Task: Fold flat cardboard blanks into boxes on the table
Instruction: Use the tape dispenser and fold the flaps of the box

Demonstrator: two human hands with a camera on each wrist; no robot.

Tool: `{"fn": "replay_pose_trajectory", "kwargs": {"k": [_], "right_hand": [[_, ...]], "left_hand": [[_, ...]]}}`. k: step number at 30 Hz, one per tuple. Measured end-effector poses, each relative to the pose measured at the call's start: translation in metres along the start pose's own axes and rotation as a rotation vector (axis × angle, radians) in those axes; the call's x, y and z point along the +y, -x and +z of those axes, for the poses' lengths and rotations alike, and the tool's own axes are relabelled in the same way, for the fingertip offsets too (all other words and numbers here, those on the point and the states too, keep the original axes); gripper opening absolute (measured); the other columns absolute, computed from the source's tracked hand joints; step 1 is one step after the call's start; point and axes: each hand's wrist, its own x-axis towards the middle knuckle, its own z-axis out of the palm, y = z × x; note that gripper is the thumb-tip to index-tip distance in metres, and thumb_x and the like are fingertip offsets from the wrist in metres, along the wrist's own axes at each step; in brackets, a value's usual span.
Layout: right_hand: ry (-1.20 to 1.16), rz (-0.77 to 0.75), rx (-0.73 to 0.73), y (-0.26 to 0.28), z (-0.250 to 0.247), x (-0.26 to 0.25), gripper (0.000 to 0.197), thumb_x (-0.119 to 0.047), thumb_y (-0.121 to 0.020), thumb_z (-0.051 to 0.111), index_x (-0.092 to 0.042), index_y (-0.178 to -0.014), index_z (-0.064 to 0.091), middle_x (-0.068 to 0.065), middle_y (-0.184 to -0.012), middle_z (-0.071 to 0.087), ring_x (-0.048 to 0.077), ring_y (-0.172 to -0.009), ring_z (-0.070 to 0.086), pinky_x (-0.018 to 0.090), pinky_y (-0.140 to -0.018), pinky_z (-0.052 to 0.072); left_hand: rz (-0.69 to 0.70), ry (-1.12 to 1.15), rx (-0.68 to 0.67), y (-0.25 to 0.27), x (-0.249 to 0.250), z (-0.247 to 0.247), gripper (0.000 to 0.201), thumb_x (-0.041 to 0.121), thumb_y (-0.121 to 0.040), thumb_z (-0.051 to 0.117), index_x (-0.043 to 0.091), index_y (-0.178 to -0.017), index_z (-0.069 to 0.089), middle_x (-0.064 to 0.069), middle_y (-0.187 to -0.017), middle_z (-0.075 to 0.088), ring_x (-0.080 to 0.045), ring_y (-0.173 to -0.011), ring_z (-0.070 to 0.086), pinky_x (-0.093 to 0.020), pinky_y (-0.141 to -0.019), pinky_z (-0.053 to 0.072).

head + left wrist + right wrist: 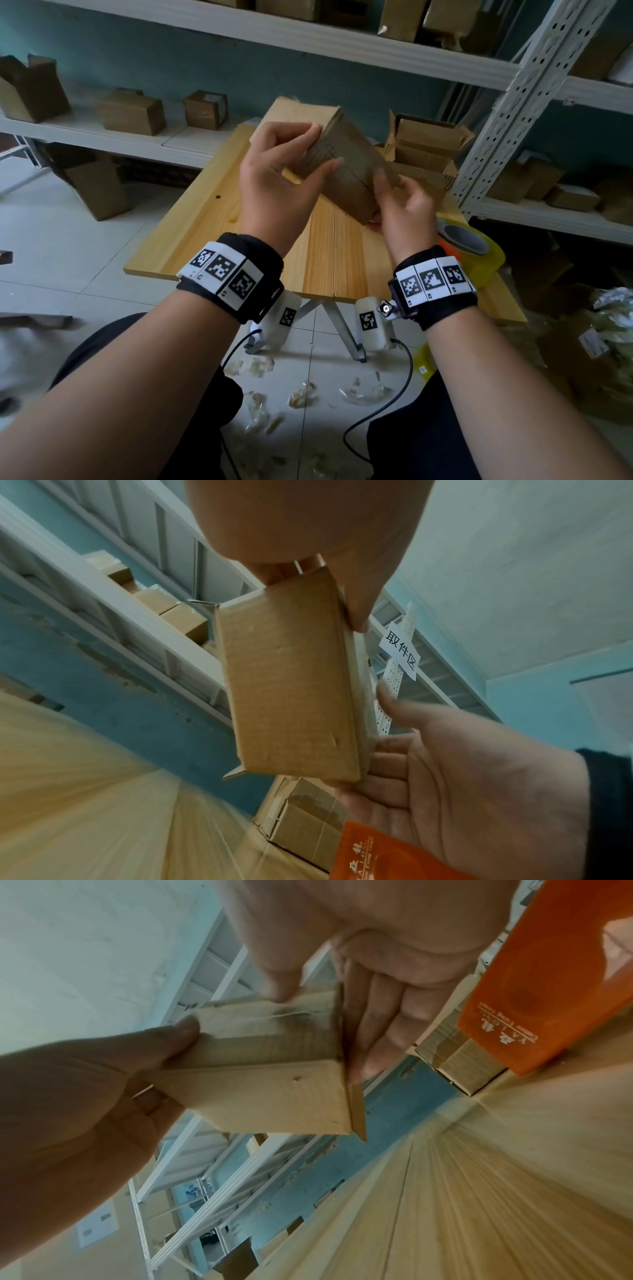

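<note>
A small brown cardboard box point(346, 161) is held tilted in the air above the wooden table point(212, 219). My left hand point(325, 147) grips its upper end, thumb on the near face and fingers curled over the far side. My right hand point(376, 198) holds the lower end, with the thumb on the flap seam and the fingers underneath. In the left wrist view the box point(287, 685) shows a plain side, with my left thumb on its edge and my right hand point(445, 777) cupping its corner. The right wrist view shows the box point(267, 1091) with one flap edge sticking out past a corner.
A yellow tape roll point(469, 240) on an orange dispenser point(548, 974) sits at the table's right edge. Open cardboard boxes point(424, 144) stand at the table's back right. Metal shelving point(534, 85) with more boxes surrounds the table. Tape scraps litter the floor.
</note>
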Motion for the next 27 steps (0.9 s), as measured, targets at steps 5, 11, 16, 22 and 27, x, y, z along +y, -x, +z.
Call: {"fn": "replay_pose_trajectory", "kwargs": {"k": [5, 11, 16, 22, 27], "right_hand": [[0.051, 0.056, -0.001, -0.001, -0.005, 0.000, 0.086, -0.092, -0.044, 0.076, -0.035, -0.102, 0.051, -0.004, -0.106, 0.070, 0.017, -0.097, 0.073, 0.048, -0.086, 0.064], [0.103, -0.034, 0.001, 0.000, -0.006, -0.005, 0.048, -0.045, -0.089, 0.078, -0.020, -0.120, 0.051, -0.011, -0.088, 0.065, 0.003, -0.078, 0.070, 0.024, -0.066, 0.063], [0.058, -0.089, -0.004, 0.001, 0.001, -0.004, 0.038, -0.028, -0.099, 0.072, -0.016, -0.129, 0.053, -0.001, -0.093, 0.077, 0.009, -0.083, 0.078, 0.038, -0.078, 0.067], [0.022, -0.067, -0.100, 0.008, 0.004, -0.001, 0.034, -0.039, -0.099, 0.064, -0.024, -0.127, 0.051, 0.001, -0.098, 0.078, 0.020, -0.091, 0.077, 0.053, -0.080, 0.065], [0.062, -0.034, -0.109, 0.016, -0.001, -0.007, 0.055, -0.069, -0.084, 0.073, -0.037, -0.119, 0.047, -0.009, -0.110, 0.072, 0.009, -0.099, 0.072, 0.045, -0.088, 0.063]], "left_hand": [[0.065, -0.018, -0.088, 0.005, 0.008, 0.004, 0.043, 0.021, -0.085, 0.089, 0.009, -0.124, 0.075, -0.002, -0.122, 0.065, -0.011, -0.114, 0.061, -0.031, -0.090, 0.058], [-0.054, -0.184, -0.114, 0.008, 0.005, 0.011, 0.086, 0.053, -0.075, 0.090, 0.018, -0.144, 0.052, -0.004, -0.152, 0.043, -0.017, -0.142, 0.043, -0.032, -0.116, 0.045], [-0.270, -0.229, -0.062, 0.006, -0.004, 0.009, 0.111, 0.060, -0.063, 0.095, 0.022, -0.153, 0.043, 0.000, -0.150, 0.046, -0.014, -0.137, 0.046, -0.025, -0.112, 0.041], [-0.321, -0.164, 0.040, -0.008, -0.007, -0.001, 0.091, 0.064, -0.064, 0.092, 0.022, -0.141, 0.065, 0.007, -0.121, 0.056, -0.004, -0.111, 0.055, -0.004, -0.084, 0.045], [-0.208, -0.202, 0.015, -0.003, -0.002, 0.001, 0.068, 0.063, -0.081, 0.080, 0.018, -0.133, 0.073, 0.007, -0.104, 0.056, -0.005, -0.091, 0.053, -0.018, -0.073, 0.051]]}}
